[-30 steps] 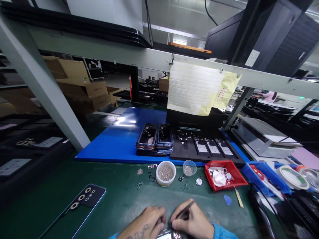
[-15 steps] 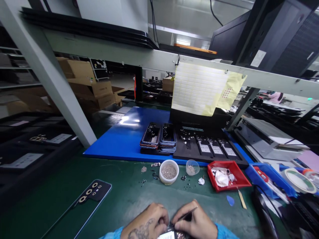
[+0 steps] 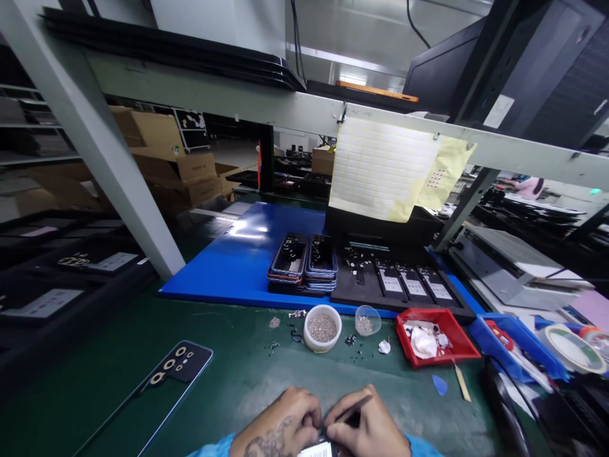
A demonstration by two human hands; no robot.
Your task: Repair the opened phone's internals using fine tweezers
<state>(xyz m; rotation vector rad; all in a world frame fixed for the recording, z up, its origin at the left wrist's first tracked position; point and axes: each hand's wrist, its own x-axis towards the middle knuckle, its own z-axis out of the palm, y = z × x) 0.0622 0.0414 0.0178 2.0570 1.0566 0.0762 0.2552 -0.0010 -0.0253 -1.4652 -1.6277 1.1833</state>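
At the bottom edge, my left hand point(image 3: 290, 424) is curled, its fingers gripping the side of an opened phone point(image 3: 318, 450) with a white label. Most of that phone is cut off by the frame or hidden by my hands. My right hand point(image 3: 366, 426) pinches dark, slim tweezers point(image 3: 354, 408), slanted down toward the phone's top end; their tips are hidden. Both hands are close together. Beyond them stands a white tub of small screws point(image 3: 322, 327), with a clear cup point(image 3: 367, 322) beside it. To the left lies a phone back cover point(image 3: 183, 368) with camera rings.
Stacked phone frames point(image 3: 303, 263) and a black foam tray point(image 3: 361, 293) with several phone parts rest on a blue board point(image 3: 228, 266). A red bin point(image 3: 442, 355), blue bin point(image 3: 518, 355), blue pick point(image 3: 439, 384) and wooden-coloured stick point(image 3: 462, 384) lie right. A shelf beam point(image 3: 214, 95) crosses overhead.
My right hand and the tweezers have shifted slightly left, the tweezers lying a little differently. My left hand stays nearly where it was. The view has moved very slightly.
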